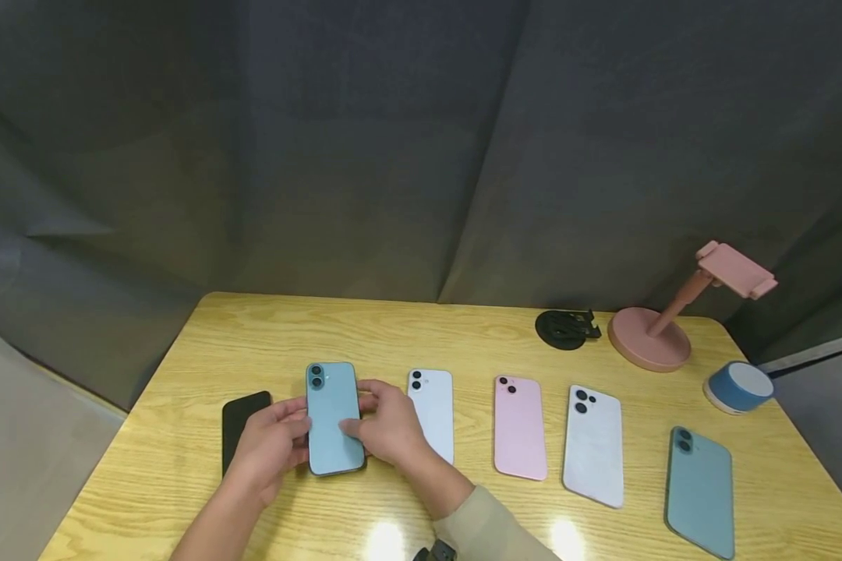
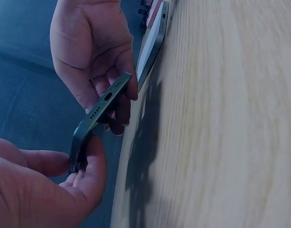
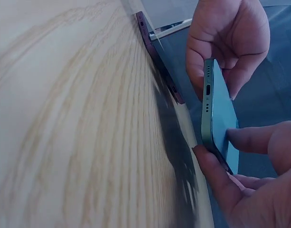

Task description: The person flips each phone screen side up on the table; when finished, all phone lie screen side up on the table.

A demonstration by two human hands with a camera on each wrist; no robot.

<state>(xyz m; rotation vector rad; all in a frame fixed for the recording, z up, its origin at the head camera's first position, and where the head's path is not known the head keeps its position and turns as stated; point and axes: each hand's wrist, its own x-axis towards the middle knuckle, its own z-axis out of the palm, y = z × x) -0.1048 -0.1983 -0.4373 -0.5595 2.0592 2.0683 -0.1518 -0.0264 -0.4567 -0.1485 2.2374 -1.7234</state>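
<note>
Both hands hold a light-blue smartphone (image 1: pixel 331 428), its back with two camera lenses facing up. My left hand (image 1: pixel 270 444) grips its left edge between thumb and fingers. The right hand (image 1: pixel 390 425) pinches the opposite edge, thumb on the back cover and fingers beneath. In the left wrist view the bottom edge of the phone (image 2: pixel 105 99), with charging port and speaker holes, hangs tilted above the table. The right wrist view shows the same phone (image 3: pixel 221 114) raised over its shadow. Partly behind the right hand lies a white phone (image 1: pixel 431 405); left of the left hand lies a black phone (image 1: pixel 244 413).
Further right on the wooden table (image 1: pixel 267 335) lie a pink phone (image 1: pixel 520 428), a white phone (image 1: pixel 593 448) and a teal phone (image 1: pixel 702 491). Behind them stand a black folded stand (image 1: pixel 563 329), a pink phone stand (image 1: pixel 649 339) and a blue-and-white cylinder (image 1: pixel 738 387). A dark curtain (image 1: pixel 365 156) hangs behind.
</note>
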